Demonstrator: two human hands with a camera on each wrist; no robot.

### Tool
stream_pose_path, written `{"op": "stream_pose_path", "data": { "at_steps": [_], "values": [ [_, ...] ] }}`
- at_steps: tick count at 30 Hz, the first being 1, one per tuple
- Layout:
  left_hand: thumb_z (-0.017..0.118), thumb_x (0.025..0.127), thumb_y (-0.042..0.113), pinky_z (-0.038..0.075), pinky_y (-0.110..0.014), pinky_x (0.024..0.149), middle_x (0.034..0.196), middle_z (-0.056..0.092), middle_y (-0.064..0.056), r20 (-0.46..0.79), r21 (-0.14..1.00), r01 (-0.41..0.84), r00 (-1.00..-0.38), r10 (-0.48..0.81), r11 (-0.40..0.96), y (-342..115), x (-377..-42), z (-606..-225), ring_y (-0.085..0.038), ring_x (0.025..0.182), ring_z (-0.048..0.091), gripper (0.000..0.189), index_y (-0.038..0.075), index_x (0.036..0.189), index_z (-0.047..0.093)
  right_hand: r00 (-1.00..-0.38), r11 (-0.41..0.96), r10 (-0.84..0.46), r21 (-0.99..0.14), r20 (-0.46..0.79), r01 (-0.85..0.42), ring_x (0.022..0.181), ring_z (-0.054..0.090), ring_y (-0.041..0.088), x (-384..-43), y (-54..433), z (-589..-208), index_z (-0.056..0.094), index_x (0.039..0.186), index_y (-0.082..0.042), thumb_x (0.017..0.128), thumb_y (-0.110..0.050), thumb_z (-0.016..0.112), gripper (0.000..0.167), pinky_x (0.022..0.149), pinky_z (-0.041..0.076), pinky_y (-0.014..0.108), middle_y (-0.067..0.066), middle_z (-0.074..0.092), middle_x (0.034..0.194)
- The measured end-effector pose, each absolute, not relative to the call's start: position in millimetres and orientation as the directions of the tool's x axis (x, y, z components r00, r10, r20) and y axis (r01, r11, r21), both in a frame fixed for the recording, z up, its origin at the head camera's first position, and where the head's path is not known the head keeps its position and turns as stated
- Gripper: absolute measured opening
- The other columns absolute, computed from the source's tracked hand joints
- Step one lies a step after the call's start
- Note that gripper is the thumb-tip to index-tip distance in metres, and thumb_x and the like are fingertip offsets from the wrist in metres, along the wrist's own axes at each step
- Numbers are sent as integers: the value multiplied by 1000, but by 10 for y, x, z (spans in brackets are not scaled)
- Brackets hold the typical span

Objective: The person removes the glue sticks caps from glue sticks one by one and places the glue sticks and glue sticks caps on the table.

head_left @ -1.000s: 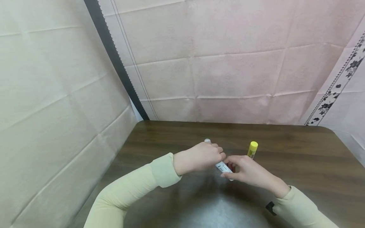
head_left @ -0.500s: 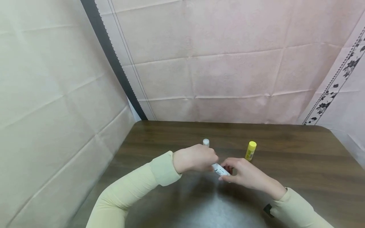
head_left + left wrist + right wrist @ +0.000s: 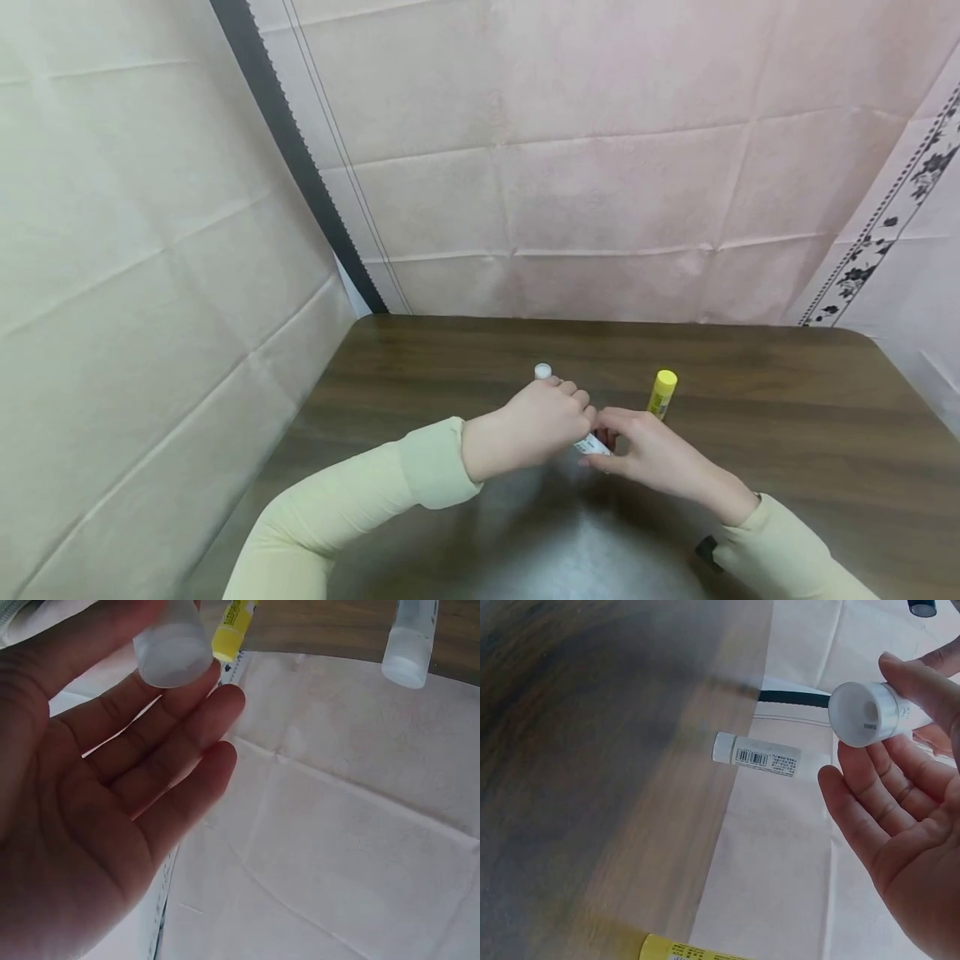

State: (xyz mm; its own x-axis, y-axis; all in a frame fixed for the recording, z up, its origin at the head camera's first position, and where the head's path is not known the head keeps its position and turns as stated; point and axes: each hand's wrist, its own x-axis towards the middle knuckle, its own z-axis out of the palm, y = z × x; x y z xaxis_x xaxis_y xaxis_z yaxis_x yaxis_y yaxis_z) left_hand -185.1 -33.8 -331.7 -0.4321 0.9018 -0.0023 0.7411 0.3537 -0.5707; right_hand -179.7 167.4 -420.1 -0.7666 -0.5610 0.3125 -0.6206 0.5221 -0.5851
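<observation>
Between my two hands a white glue stick (image 3: pixel 592 445) is held tilted above the table. My left hand (image 3: pixel 536 421) grips its upper end; in the left wrist view, thumb and forefinger pinch the translucent white end (image 3: pixel 174 656) while the other fingers stay loosely extended. My right hand (image 3: pixel 652 450) pinches the lower part between thumb and fingers, and the round recessed end (image 3: pixel 857 714) faces the right wrist camera. Just behind the left hand stands another white glue stick (image 3: pixel 542 372), partly hidden. A yellow glue stick (image 3: pixel 662 393) stands upright beyond the right hand.
The dark wood table (image 3: pixel 450 350) has a far edge against a pale cloth wall (image 3: pixel 600 200). Another cloth (image 3: pixel 150 292) hangs along the left side. A small black object (image 3: pixel 708 552) shows at the right sleeve's cuff.
My left hand shifted left, then came back right toward the right hand, its wrist turning. Less of the held glue stick's label shows now. The right hand stays nearly in place.
</observation>
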Motion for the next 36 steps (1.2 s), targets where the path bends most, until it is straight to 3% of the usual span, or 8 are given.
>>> {"op": "stream_pose_path", "data": {
  "at_steps": [6, 13, 21, 28, 32, 36],
  "values": [
    [76, 91, 23, 49, -20, 69, 91, 69, 9, 4, -591, 727, -429, 903, 348, -329, -1835, -3327, -8, 80, 62, 11, 23, 102, 74, -767, 511, -567, -602, 301, -614, 67, 56, 13, -1785, 1680, -4210, 60, 89, -26, 86, -21, 82, 24, 58, 44, 22, -14, 53, 77],
    [75, 90, 15, 47, -21, 66, 84, 66, 9, 41, -618, 692, -447, 893, 375, -393, -1832, -3222, -9, 75, 60, 11, 23, 97, 74, -751, 486, -573, -603, 328, -633, 68, 55, 3, -1773, 1738, -4268, 67, 98, -25, 87, -31, 82, 20, 57, 46, 21, -17, 57, 79],
    [72, 88, 8, 50, -24, 71, 85, 65, 5, 116, -539, 734, -420, 900, 412, -484, -1922, -3060, -14, 80, 62, 14, 17, 99, 70, -764, 495, -562, -611, 317, -618, 67, 56, 1, -1773, 1825, -4322, 67, 98, -26, 86, -34, 81, 21, 59, 48, 22, -17, 58, 77],
    [81, 84, 17, 52, -25, 73, 84, 63, 5, 235, -321, 817, -422, 876, 479, -696, -2070, -3072, -14, 79, 62, 20, 13, 95, 65, -775, 504, -553, -618, 306, -603, 69, 57, 1, -1761, 1857, -4325, 68, 100, -25, 86, -34, 82, 22, 60, 49, 23, -17, 60, 79],
    [81, 88, 20, 54, -29, 73, 90, 65, 2, 332, -143, 813, -498, 801, 565, -994, -2186, -3130, -15, 85, 64, 22, 12, 101, 65, -785, 526, -529, -602, 322, -601, 73, 58, 1, -1758, 1898, -4319, 68, 100, -26, 85, -35, 83, 23, 64, 51, 26, -19, 61, 82],
    [77, 92, 25, 55, -32, 77, 98, 68, -1, 400, 24, 747, -616, 679, 664, -1387, -2282, -3226, -16, 92, 64, 24, 10, 107, 66, -792, 533, -510, -599, 336, -597, 74, 59, 1, -1749, 1960, -4302, 68, 100, -26, 83, -32, 84, 25, 66, 52, 30, -19, 62, 82]
  ]
}}
